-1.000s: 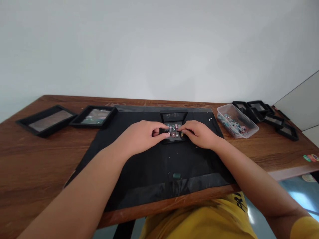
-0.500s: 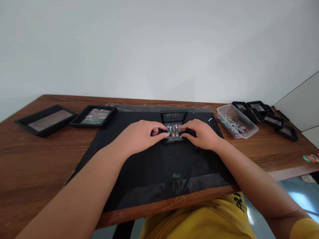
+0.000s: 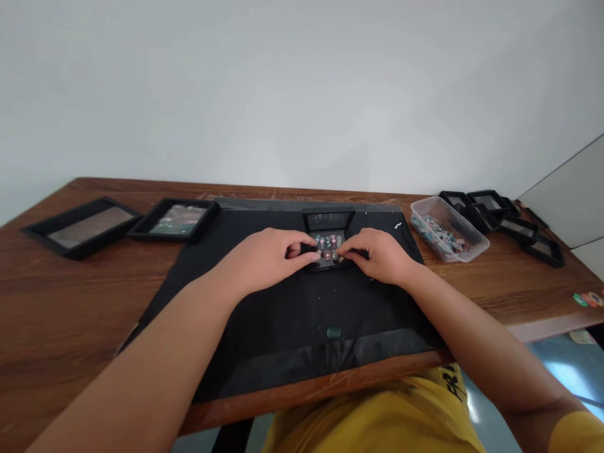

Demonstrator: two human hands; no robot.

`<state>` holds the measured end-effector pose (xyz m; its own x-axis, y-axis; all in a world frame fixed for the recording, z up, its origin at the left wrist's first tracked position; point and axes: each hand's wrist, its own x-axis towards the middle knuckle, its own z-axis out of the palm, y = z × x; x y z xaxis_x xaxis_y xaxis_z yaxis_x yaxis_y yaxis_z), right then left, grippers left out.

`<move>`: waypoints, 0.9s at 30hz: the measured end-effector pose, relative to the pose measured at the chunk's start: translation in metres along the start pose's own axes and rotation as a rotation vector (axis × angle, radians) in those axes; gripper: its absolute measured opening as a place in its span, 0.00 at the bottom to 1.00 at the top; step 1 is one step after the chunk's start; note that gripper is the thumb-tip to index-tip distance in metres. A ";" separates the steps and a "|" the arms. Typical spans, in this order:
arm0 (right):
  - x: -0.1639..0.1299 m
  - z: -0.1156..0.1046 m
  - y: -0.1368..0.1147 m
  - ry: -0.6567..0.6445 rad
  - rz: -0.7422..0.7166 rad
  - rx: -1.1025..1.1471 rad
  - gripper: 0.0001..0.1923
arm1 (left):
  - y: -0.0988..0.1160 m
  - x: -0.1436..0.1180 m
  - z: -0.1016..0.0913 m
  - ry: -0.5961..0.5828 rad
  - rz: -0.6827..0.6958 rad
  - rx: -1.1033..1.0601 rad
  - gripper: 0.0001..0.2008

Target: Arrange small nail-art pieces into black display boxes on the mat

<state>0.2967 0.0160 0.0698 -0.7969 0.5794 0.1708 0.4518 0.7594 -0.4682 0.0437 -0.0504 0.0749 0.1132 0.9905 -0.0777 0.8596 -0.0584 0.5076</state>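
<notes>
While the box (image 3: 325, 269) is worked from both sides, it is best kept flat on the mat (image 3: 268, 340) and square to its near edge, so that nothing is slid out of line. The step in hand reads as pieces (image 3: 327, 255) being lined up inside; that is a judgement. Light pressure is advised, applied to one piece at a time and at its edges, since a neighbour is easily nudged in rows this tight. The lid (image 3: 329, 220), tilted up at the far side, is best not bumped.

The box is placed between the left hand (image 3: 283, 253) and the right hand (image 3: 370, 251), beyond the middle of the mat. At its left side, the left thumb and forefinger are held apart with a gap in view; whether an edge or a piece is gripped cannot be told. At its right side, the right hand is curled, thumb and forefinger tips close together by the near right pieces; whether one is pinched cannot be told, as the contact is hidden.

A green piece (image 3: 333, 331) is seen loose on the mat, well apart from both hands. More small bits are held in the tub (image 3: 475, 250), on the bench (image 3: 56, 296) to the right.
</notes>
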 end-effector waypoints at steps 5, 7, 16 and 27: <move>0.003 0.001 -0.001 0.003 -0.083 -0.019 0.14 | 0.000 0.000 -0.001 -0.015 -0.004 -0.007 0.24; 0.002 0.000 -0.002 0.042 -0.097 -0.029 0.12 | 0.000 0.000 -0.002 -0.016 -0.007 -0.010 0.23; -0.002 0.002 -0.007 0.099 0.088 -0.062 0.10 | -0.003 0.001 -0.001 -0.036 0.000 -0.001 0.21; -0.001 0.010 -0.007 0.107 0.076 0.007 0.11 | 0.000 0.001 -0.001 -0.016 -0.005 -0.034 0.14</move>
<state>0.2910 0.0073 0.0643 -0.7130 0.6637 0.2264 0.5061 0.7105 -0.4889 0.0433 -0.0496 0.0759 0.1168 0.9887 -0.0937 0.8428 -0.0488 0.5361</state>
